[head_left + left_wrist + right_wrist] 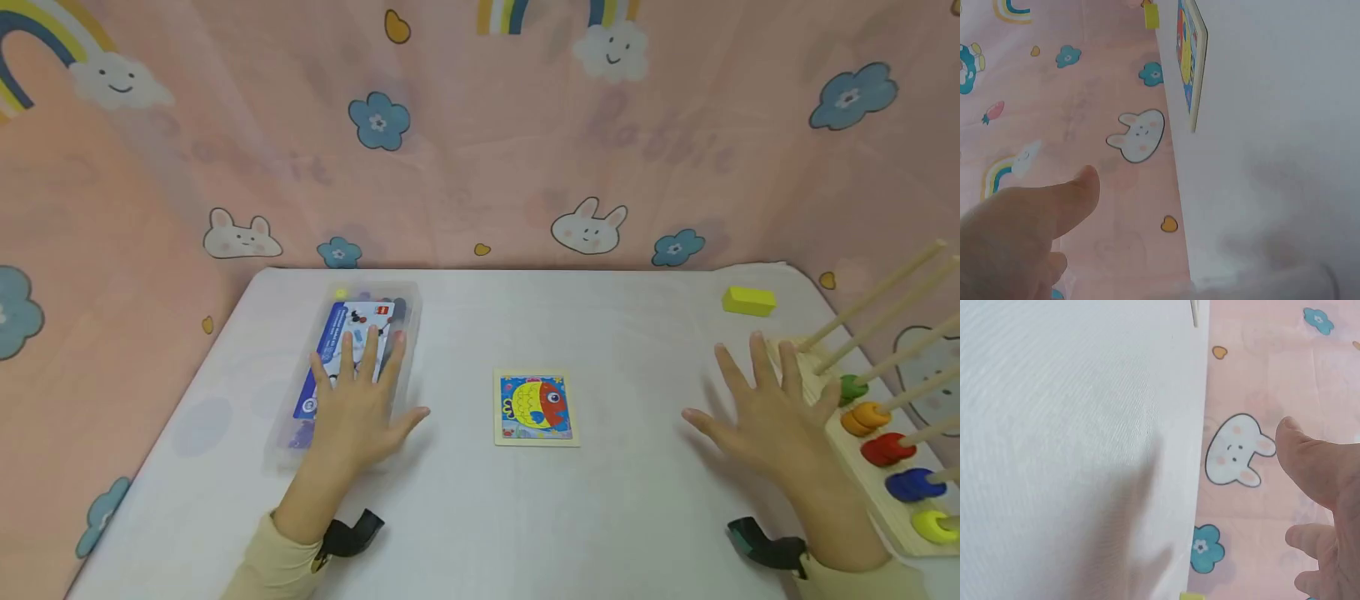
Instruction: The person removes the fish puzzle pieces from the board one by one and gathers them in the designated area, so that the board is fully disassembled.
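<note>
My left hand [358, 410], fingers spread and straight, is over the lower part of a clear plastic box [408, 312] with a blue and white card [330, 354] on it. The hand hides part of the card. On the right, my right hand [776, 421] spreads its fingers beside a wooden bead rack [862, 454], holding nothing; its little finger overlaps the rack's edge in the head view. Between the hands lies a square wooden fish puzzle [536, 408], its picture facing up. In the left wrist view the puzzle [1191, 56] shows at the top.
A yellow block [748, 301] lies at the back right of the white table [465, 325]. Slanted wooden rods rise from the rack, with green, orange, red, blue and yellow beads [888, 450] at their bases. A pink printed curtain [465, 167] hangs behind the table.
</note>
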The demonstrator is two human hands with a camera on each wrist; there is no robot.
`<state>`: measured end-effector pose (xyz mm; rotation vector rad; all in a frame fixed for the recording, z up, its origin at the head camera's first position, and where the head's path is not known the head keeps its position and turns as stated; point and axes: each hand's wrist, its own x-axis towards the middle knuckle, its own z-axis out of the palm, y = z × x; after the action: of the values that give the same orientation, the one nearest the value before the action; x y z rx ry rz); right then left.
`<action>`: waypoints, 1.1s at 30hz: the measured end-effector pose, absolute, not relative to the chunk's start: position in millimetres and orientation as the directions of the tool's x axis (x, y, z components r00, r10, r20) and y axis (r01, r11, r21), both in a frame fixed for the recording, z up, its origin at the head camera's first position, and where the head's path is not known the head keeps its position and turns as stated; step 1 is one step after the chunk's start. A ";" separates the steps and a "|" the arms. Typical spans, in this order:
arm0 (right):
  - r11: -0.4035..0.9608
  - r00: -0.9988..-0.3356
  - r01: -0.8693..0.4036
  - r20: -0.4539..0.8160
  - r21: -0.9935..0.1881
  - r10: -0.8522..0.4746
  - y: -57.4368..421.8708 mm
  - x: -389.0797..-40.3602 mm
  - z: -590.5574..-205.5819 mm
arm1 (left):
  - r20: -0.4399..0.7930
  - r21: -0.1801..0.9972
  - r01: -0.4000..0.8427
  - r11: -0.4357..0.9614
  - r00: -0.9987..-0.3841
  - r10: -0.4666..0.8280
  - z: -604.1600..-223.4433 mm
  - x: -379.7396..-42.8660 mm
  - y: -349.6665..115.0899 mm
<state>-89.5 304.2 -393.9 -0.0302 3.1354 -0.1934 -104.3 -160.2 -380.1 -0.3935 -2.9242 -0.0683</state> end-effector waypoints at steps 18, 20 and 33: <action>0.941 -0.951 -0.286 0.175 -0.180 -0.255 236.0 -106.9 -393.9 | 0.100 0.141 0.553 0.821 -0.833 0.544 -419.3 -130.8 -64.1; 0.918 -0.936 -0.332 0.200 -0.216 -0.291 223.7 -111.1 -396.7 | 0.077 0.172 0.542 0.823 -0.840 0.537 -422.7 -134.6 -59.6; 0.769 -0.895 -0.433 0.123 -0.471 -0.428 163.8 -135.5 -409.5 | 0.073 0.377 0.485 0.789 -0.865 0.497 -440.6 -145.7 -55.8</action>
<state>-135.5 163.8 -409.5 -0.7210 2.9622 -0.7924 -145.7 -55.8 -440.6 -0.8238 -2.9994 -0.6195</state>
